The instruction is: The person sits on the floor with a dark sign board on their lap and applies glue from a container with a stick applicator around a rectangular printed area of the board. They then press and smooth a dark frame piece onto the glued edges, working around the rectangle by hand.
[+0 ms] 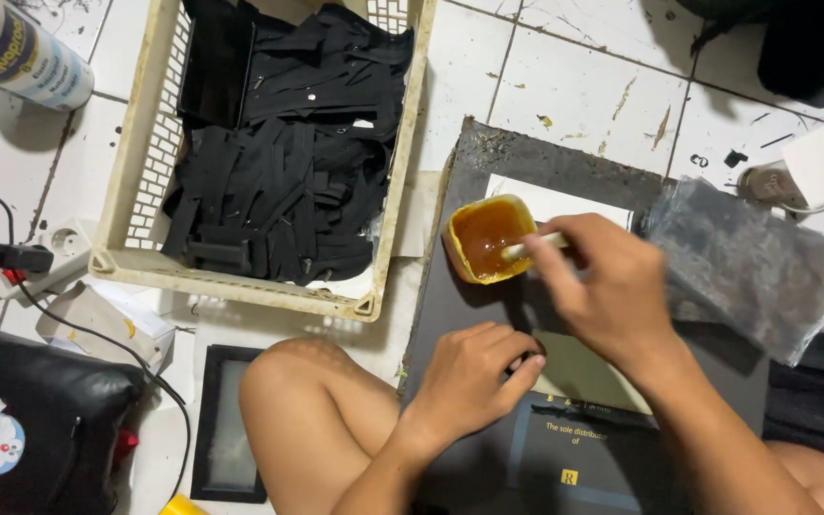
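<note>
The right hand (612,291) is closed around a pale stick (536,246), its tip dipped into the amber glue that fills a small yellow cup (484,238). The left hand (474,377) sits just below it, fingers curled and pressing a small dark piece (529,361) flat against the work board (469,296); whether it pinches the piece or only pins it down, I cannot tell from here. The two hands are close but not touching, the right one crossing slightly above the left.

The cup stands at the upper left of the dark board, near its edge, with a pale sheet of paper (565,202) behind it and a greenish card (584,377) under the right wrist. To do this well, I would say the stick wants only a modest load of glue, wiped against the cup's rim so nothing drips across the board, while the left hand keeps the piece steady.

Beyond the hands, a crumpled grey plastic bag (751,267) lies to the right. A cream plastic crate (140,181) of black straps (278,181) sits on the tiled floor to the upper left, a bare knee (307,420) just below it. Further left are a power strip (40,257) and a black pouch (35,429).
</note>
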